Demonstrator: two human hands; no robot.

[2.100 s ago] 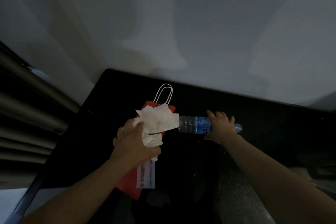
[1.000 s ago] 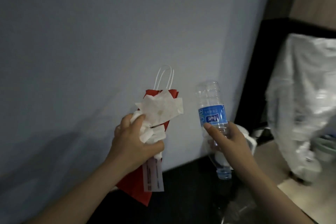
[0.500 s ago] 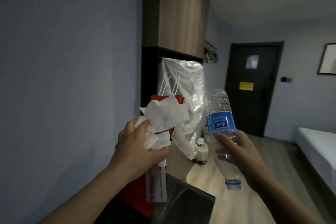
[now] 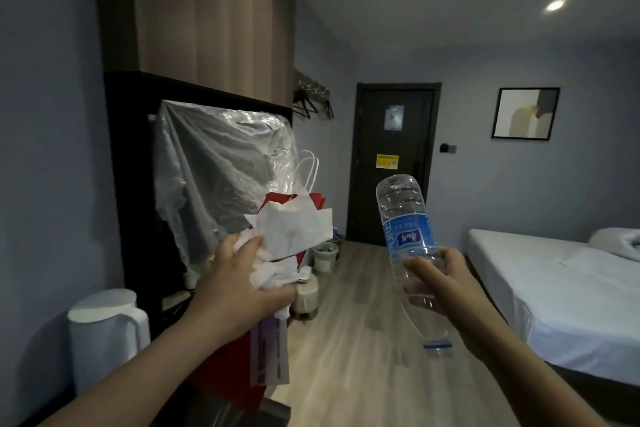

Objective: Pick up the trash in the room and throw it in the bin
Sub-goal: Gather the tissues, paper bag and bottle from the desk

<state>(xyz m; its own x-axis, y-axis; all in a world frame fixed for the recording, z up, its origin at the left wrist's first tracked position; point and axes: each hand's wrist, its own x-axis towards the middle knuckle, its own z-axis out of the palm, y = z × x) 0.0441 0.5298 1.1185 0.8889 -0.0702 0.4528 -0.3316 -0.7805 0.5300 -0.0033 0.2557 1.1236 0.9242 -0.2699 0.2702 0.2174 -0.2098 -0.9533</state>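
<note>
Landmark: door (image 4: 393, 163).
Free: floor (image 4: 363, 340) strip running straight out from the door.
Left of door: cabinet (image 4: 207, 28) draped in plastic sheet (image 4: 214, 163); hangers (image 4: 311, 104) high between cabinet and door; pale containers (image 4: 325, 255) at the cabinet's foot, edging the strip.
Right of door: bed (image 4: 554, 288).
Farthest from door: white jug (image 4: 104, 333) at left; left hand (image 4: 239, 291) gripping red bag (image 4: 228, 371) and right hand (image 4: 446, 288) gripping bottle (image 4: 407, 229), both raised over the strip.

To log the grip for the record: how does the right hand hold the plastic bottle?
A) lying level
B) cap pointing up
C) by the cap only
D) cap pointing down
D: the right hand grips the plastic bottle below its label, the blue cap lowest and the base on top.
</note>
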